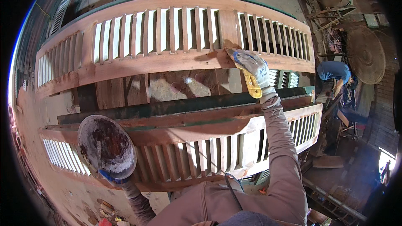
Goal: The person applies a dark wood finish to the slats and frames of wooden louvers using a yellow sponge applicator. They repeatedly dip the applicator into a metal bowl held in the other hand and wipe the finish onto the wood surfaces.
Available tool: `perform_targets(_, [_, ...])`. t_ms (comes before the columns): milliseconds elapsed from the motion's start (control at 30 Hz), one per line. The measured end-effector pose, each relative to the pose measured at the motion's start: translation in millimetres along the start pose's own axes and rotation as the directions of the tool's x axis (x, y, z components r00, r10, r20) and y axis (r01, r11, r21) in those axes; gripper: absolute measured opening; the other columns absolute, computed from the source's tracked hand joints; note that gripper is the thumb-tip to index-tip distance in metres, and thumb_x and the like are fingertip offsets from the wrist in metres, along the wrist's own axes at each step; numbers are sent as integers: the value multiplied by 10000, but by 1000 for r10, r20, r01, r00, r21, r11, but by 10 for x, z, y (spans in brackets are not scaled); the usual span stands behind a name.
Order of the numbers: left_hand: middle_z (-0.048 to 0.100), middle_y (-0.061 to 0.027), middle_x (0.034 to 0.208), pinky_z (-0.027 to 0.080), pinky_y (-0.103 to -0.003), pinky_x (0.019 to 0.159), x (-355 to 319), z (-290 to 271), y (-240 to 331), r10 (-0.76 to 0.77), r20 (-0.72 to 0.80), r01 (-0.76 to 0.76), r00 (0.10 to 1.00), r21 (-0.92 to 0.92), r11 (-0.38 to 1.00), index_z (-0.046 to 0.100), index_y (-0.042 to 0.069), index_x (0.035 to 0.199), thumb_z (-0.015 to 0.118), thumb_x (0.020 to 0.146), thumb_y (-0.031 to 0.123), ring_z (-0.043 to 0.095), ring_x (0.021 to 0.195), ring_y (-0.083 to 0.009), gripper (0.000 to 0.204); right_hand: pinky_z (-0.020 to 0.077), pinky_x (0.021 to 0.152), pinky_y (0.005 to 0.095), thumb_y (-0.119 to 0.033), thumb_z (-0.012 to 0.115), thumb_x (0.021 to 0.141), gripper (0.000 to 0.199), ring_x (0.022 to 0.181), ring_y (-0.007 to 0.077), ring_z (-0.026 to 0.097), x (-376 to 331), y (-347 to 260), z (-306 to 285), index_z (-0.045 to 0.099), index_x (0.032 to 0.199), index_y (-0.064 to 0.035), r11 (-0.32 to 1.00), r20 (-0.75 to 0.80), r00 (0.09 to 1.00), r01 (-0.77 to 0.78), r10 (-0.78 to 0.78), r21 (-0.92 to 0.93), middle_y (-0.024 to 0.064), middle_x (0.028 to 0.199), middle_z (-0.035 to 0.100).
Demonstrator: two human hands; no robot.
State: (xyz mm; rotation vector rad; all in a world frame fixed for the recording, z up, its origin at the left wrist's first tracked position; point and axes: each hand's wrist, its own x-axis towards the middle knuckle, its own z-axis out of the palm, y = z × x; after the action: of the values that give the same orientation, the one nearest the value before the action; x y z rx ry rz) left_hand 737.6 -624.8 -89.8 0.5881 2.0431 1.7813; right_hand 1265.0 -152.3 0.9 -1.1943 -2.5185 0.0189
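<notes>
Over the lower rail of the far louvred panel (167, 65), in the head view, my gloved right hand (254, 68) grasps a yellow-handled tool (251, 84), fingers clenched around it. I seem to hold it low along the palm so that its dark tip can lie nearly flat to the wood, beside the ends of the slats; I cannot tell whether it touches. The panel lies lengthwise across my front, slats pointing away from me, which probably leaves its whole rail open to my reach.

At my left, my left hand (109, 177) grips the bowl (93, 132) by its near side, blue glove showing at the rim; the rest of the fingers are hidden. The bowl tips so its mouth faces up toward me, likely to keep the pale residue (121, 166) inside in sight and close by. It hangs over the left part of the near louvred panel (251, 125).

My right arm stretches well forward, sleeve nearly straight above the near panel, wrist leaning slightly left. My left arm is tucked lower, its forearm angled outward beneath the bowl.
</notes>
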Motion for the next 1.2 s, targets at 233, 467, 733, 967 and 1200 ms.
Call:
perform_targets(233, [299,-137,1583,348,-480,1169,-128,-108,-46,70,-2,-70,998,122,990,180,75,1571,609,960,391,375,1408,-314,811,492,931,422,-219,650,813,354,1098,279,649,163,7,-311,704,1154,-141,993,108,994,8,-21,117,62,1185,701])
perform_targets(467, [311,-181,1572,370,-489,1151,-127,-364,-485,143,-25,-130,989,293,947,181,45,1570,764,839,359,390,1404,-329,987,513,926,407,-106,637,860,311,1063,310,655,32,-31,-143,705,1162,-93,991,133,991,-32,15,128,119,1174,700])
perform_targets(733, [326,-188,1563,383,-497,1138,-220,209,-1,262,5,-253,965,281,926,231,31,1553,768,820,333,395,1401,-341,958,514,878,405,-159,680,859,315,1063,288,660,463,-784,-208,697,1171,-120,993,112,990,70,-81,99,93,1167,698])
perform_targets(967, [299,-146,1580,343,-450,1167,-233,140,-1,348,121,-369,930,331,869,202,47,1566,561,997,312,369,1412,-297,723,497,930,395,-264,677,814,356,1119,199,642,445,-780,408,700,1163,-196,967,48,987,160,-154,-198,19,1198,693])
perform_targets(1200, [289,-156,1585,326,-460,1176,-234,146,-3,294,55,-298,954,259,919,223,45,1562,574,983,342,353,1424,-306,739,503,915,374,-209,668,784,331,1132,192,646,449,-829,307,720,1111,-209,975,25,993,119,-116,-186,-1,1202,700])
